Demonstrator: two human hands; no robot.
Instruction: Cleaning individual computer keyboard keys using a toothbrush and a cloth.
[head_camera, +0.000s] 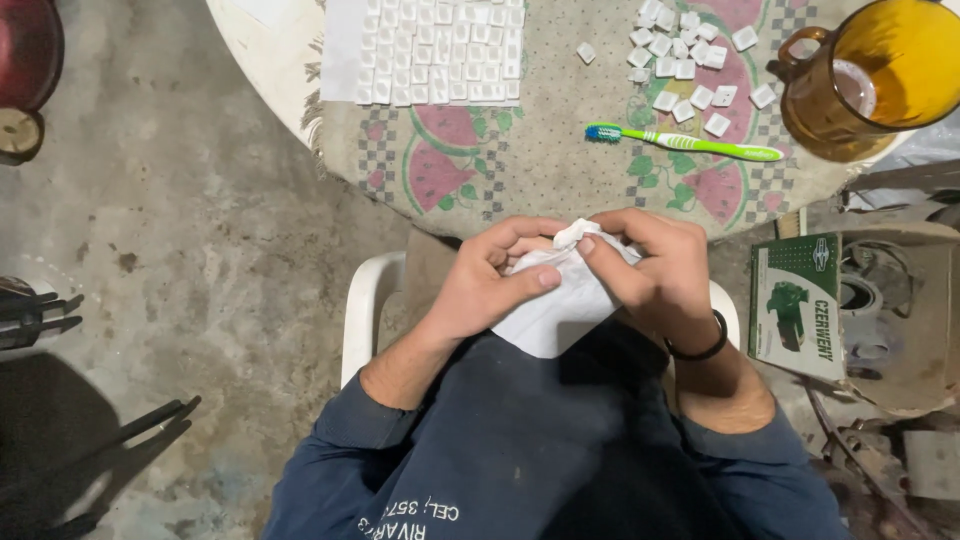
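At frame centre my left hand (490, 285) and right hand (650, 265) pinched shut on a white crumpled cloth (560, 300), wiping something hidden inside. Next move probably needed a fresh loose white square tile (716, 124) from upper right.

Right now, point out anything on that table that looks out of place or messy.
A green toothbrush lies on the watermelon-print cloth among small white tiles, an odd companion for them. The tiles at the left sit in a tidy grid, while those at the right lie in a loose scattered pile. Nothing looks spilled or broken.
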